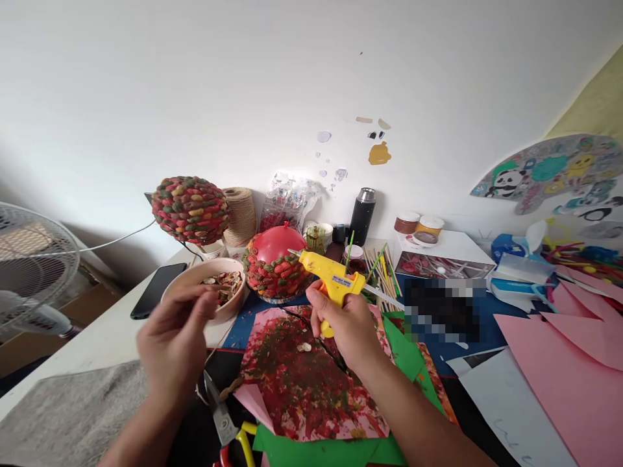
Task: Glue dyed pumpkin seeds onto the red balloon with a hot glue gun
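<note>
My right hand (pixel 348 321) is wrapped round the grip of a yellow hot glue gun (pixel 326 269). Its nozzle points left, at the upper side of a red balloon (pixel 277 246) whose lower part is covered in painted red, green and orange shell-like pieces (pixel 280 275). A white glue stick (pixel 384 296) sticks out of the gun's back. My left hand (pixel 178 337) is slightly blurred, thumb and fingers pinched together in front of a bowl (pixel 170 285) of shell pieces (pixel 226 285). What the pinch holds, if anything, I cannot make out.
A finished-looking covered ball (pixel 191 211) stands back left beside a twine spool (pixel 241 214). Scissors (pixel 224 421) lie in front on the paint-smeared pink paper's (pixel 311 383) left. A black flask (pixel 363 217), paint jars (pixel 407 222), sticks (pixel 389 272), a phone (pixel 156 292) and a fan (pixel 36 266) surround the work.
</note>
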The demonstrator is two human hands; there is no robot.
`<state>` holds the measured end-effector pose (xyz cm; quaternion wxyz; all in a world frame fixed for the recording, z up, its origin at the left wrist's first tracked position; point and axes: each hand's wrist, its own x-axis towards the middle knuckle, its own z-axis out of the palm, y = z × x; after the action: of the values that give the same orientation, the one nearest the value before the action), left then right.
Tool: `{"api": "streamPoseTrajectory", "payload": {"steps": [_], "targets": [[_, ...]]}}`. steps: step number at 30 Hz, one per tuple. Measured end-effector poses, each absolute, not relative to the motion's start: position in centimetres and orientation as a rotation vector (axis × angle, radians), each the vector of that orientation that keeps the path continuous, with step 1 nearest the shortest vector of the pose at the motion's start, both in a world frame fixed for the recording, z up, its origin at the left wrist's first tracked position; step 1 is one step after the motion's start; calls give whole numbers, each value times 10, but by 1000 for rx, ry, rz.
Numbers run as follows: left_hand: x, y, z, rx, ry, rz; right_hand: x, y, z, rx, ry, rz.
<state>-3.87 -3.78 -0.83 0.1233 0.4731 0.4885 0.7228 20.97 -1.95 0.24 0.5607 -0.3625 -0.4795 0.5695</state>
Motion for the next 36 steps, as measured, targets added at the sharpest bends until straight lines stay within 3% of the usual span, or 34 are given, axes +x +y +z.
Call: {"api": "streamPoseTrajectory", "payload": {"steps": [4, 18, 36], "targets": [[-62, -40, -2, 1192, 1414, 2306, 212, -20, 3, -852, -1112, 1323], [-2, -47, -2, 2114, 1317, 1627, 199, -29, -13, -903, -1303, 1237], [5, -49, 2, 2423, 1241, 1585, 193, -36, -15, -862, -1643, 553]]}}
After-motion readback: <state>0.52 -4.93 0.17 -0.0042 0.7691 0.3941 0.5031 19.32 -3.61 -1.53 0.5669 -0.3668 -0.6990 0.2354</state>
